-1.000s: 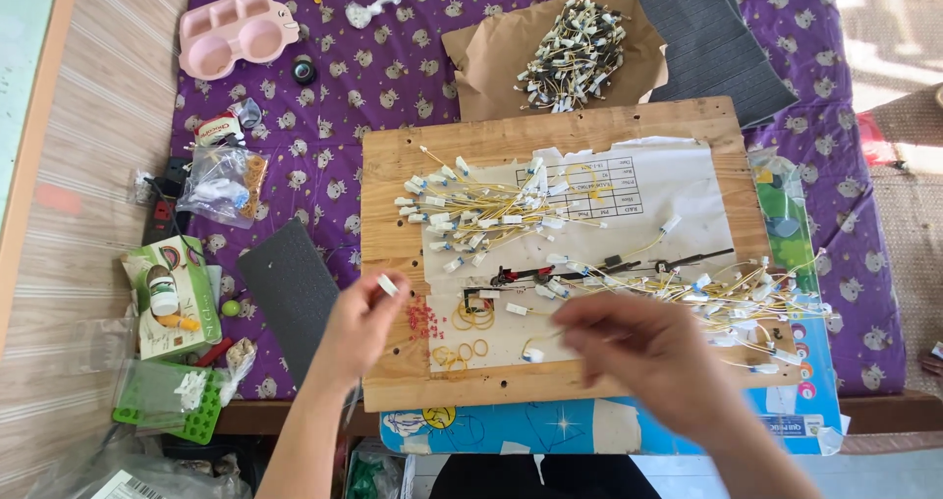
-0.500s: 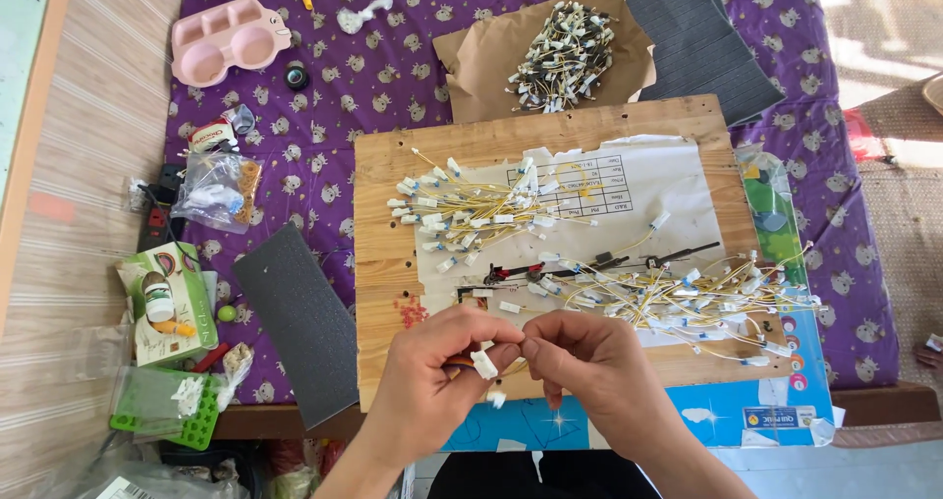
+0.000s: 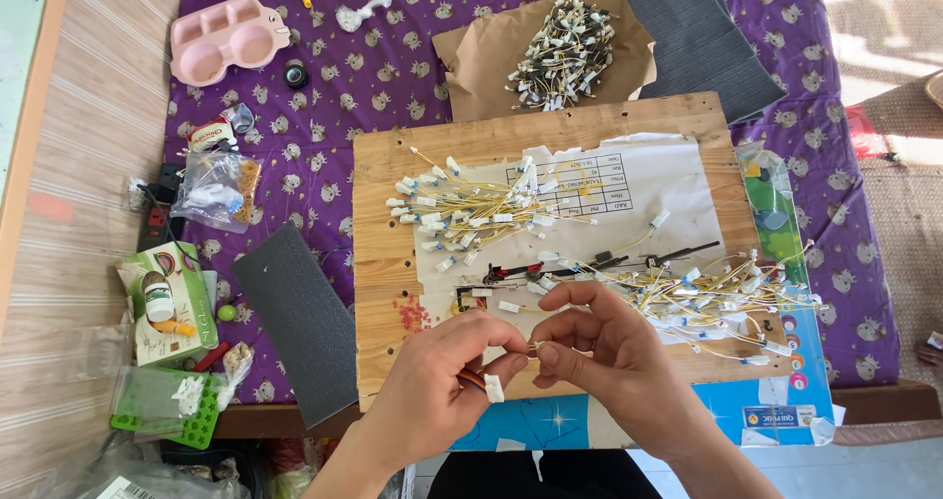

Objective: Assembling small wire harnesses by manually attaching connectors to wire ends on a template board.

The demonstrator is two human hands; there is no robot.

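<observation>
Left hand: your left hand [image 3: 437, 386] is closed in a pinch on a short wire lead [image 3: 473, 378] with orange and yellow strands; a small white connector [image 3: 493, 389] hangs just under your thumb.
Right hand: your right hand [image 3: 614, 357] meets the left, thumb and forefinger pressed on the lead's free end; the other fingers are curled above.
Hands together: both hands touch at the fingertips, over the near edge of the wooden board [image 3: 393, 263].
Wire lead: held between both hands, clear of the board surface; how the tip sits between your fingertips cannot be told.
Board: lies flat on a purple patterned cloth [image 3: 344, 77], with a torn white paper sheet [image 3: 648, 180] on top.
Loose leads, left: a fanned bundle of yellow leads [image 3: 471, 209] with white connectors lies on the paper, beyond your hands.
Loose leads, right: a second tangled heap [image 3: 717, 298] lies just beyond your right hand, spilling over the board's right edge.
Far pile: a dark-wired pile [image 3: 565, 52] sits on brown paper [image 3: 481, 62] behind the board.
Left surroundings: a grey foam sheet [image 3: 295, 317] lies beside the board; a green carton [image 3: 167, 303] and a pink tray [image 3: 221, 42] sit well apart.
</observation>
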